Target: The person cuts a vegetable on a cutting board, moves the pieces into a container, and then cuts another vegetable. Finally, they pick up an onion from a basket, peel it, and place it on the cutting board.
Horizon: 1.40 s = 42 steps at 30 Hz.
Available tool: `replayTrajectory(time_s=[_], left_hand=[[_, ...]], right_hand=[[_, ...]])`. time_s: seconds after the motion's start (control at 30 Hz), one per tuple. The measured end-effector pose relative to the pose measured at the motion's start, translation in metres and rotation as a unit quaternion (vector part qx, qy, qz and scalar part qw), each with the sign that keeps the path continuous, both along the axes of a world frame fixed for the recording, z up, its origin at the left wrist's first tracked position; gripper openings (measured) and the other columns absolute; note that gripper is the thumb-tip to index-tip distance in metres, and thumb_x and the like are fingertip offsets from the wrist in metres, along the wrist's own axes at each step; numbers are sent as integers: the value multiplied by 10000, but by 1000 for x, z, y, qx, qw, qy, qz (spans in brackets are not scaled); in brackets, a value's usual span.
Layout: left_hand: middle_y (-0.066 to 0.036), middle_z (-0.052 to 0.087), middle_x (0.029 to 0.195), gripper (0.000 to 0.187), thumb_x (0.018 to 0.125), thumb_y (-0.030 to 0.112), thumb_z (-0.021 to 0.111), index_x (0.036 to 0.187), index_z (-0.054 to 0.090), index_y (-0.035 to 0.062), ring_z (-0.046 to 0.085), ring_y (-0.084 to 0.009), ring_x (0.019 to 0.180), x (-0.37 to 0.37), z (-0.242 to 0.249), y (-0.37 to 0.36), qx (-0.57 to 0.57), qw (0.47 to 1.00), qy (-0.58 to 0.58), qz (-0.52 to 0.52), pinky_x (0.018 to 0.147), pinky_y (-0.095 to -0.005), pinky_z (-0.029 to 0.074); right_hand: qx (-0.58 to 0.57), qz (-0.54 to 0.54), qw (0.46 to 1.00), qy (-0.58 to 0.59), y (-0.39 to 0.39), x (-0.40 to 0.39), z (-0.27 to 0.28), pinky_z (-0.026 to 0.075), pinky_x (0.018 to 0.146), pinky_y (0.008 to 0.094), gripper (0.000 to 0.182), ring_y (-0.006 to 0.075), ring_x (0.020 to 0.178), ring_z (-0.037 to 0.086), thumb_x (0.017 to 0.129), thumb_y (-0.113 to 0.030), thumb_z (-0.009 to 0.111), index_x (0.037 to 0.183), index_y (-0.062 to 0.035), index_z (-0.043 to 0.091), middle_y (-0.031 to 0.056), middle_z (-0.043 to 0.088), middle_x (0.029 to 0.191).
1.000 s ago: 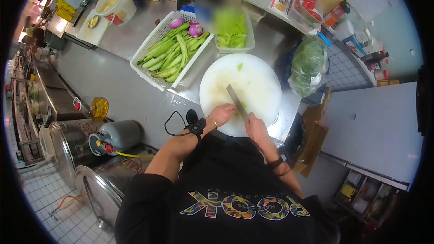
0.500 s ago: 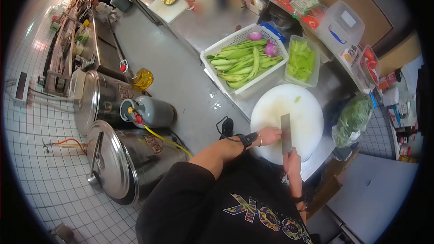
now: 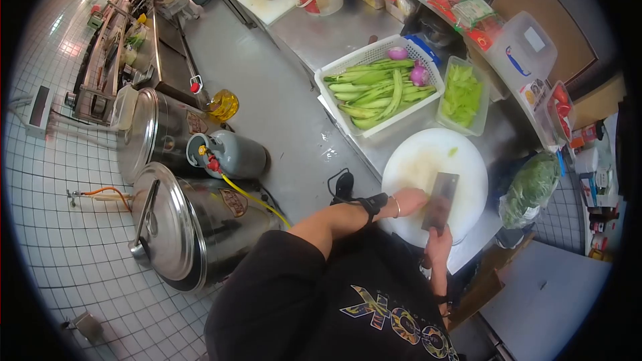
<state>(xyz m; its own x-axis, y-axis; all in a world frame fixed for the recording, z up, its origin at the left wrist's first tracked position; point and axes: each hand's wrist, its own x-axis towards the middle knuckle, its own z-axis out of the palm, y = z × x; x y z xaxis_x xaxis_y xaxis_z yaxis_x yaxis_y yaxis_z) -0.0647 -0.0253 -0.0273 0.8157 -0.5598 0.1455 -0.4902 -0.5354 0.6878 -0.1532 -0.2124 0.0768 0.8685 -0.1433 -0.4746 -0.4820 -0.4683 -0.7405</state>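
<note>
My right hand [image 3: 439, 246] grips the handle of a cleaver [image 3: 443, 195]. Its broad blade lies over a round white chopping board [image 3: 467, 168], with the flat side largely facing up. Left of the blade, my left hand [image 3: 409, 202] rests on the board with its fingers bent together. Whatever is under those fingertips is hidden or too small to name. A small green scrap [image 3: 453, 152] lies near the board's far edge.
Past the board stand a white basket [image 3: 328, 97] of long green vegetables with purple onions [image 3: 419, 75], and a clear tub of cut green pieces [image 3: 462, 93]. Bagged greens [image 3: 531, 190] lie to the right. A gas cylinder [image 3: 242, 155] and large steel pots [image 3: 170, 227] stand left on the floor.
The cleaver blade has tipped from nearly edge-on to showing its broad side. My left hand stays close beside it. The whole view has shifted slightly.
</note>
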Motion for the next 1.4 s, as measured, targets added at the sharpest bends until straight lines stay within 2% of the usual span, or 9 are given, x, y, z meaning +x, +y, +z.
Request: replayTrajectory(time_s=[0.07, 0.13, 0.17, 0.2, 0.27, 0.33, 1.23, 1.33, 1.4], left_hand=[[-101, 669, 901, 161, 914, 206, 606, 892, 670, 60, 652, -316, 874, 1, 16, -6, -3, 994, 90, 68, 766, -397, 542], [-101, 738, 965, 330, 998, 347, 585, 946, 696, 40, 696, -286, 941, 4, 38, -9, -195, 864, 386, 259, 816, -381, 544], [-115, 718, 1190, 548, 1022, 543, 544, 1177, 677, 34, 671, -244, 1100, 8, 33, -11, -305, 744, 559, 200, 907, -396, 533], [-115, 718, 1190, 548, 1022, 543, 544, 1177, 677, 34, 671, -244, 1100, 7, 30, -17, -304, 744, 561, 201, 907, -396, 533], [-110, 647, 1310, 705, 1011, 648, 485, 1370, 565, 47, 628, -235, 1170, 1, 40, -35, -510, 430, 733, 134, 964, -427, 517], [-120, 584, 1397, 797, 996, 691, 464, 1481, 453, 59, 593, -242, 1229, 5, 54, -45, -569, 429, 698, 76, 1012, -417, 504], [-139, 638, 1195, 537, 976, 545, 638, 1262, 613, 92, 605, -302, 1156, 35, 60, -22, -633, 368, 667, 141, 1025, -442, 485], [-106, 678, 1142, 465, 984, 506, 637, 1177, 660, 84, 627, -279, 1108, 41, 51, -19, -589, 452, 632, 221, 992, -430, 486], [-70, 699, 1106, 409, 979, 463, 649, 1100, 690, 75, 647, -245, 1057, 43, 46, -21, -467, 643, 559, 237, 955, -395, 488]], right_hand=[[193, -141, 971, 29, -5, -6, 5, 390, 330, 320, 167, 124, 376, 452, 978, -120, 640, 1060, -9, 546, 33, 525, 600], [228, -174, 957, 39, -4, -7, 14, 371, 323, 294, 176, 109, 368, 405, 999, -180, 657, 1009, -64, 526, -9, 452, 575], [299, -203, 929, 77, -7, -8, 16, 352, 334, 287, 216, 111, 377, 390, 1007, -228, 650, 955, -89, 494, -12, 425, 575], [367, -231, 894, 115, -10, -8, 16, 333, 345, 280, 269, 112, 387, 374, 1015, -276, 643, 902, -113, 462, -14, 398, 575], [410, -200, 881, 130, -15, -11, 1, 319, 358, 271, 343, 104, 398, 365, 1018, -344, 654, 855, -142, 430, -17, 387, 579], [367, -189, 898, 150, -12, -9, -3, 327, 364, 280, 344, 109, 405, 376, 1020, -339, 651, 850, -138, 430, -15, 390, 580], [298, -131, 933, 154, -52, -58, -29, 384, 357, 283, 243, 119, 391, 446, 971, -243, 728, 940, -75, 555, 2, 469, 550], [289, -167, 932, 144, -55, -71, -38, 385, 355, 288, 247, 123, 390, 449, 982, -260, 711, 932, -84, 546, 2, 466, 547], [284, -202, 927, 140, -57, -79, -45, 386, 353, 291, 255, 126, 389, 450, 987, -274, 703, 923, -90, 538, 2, 462, 545]])
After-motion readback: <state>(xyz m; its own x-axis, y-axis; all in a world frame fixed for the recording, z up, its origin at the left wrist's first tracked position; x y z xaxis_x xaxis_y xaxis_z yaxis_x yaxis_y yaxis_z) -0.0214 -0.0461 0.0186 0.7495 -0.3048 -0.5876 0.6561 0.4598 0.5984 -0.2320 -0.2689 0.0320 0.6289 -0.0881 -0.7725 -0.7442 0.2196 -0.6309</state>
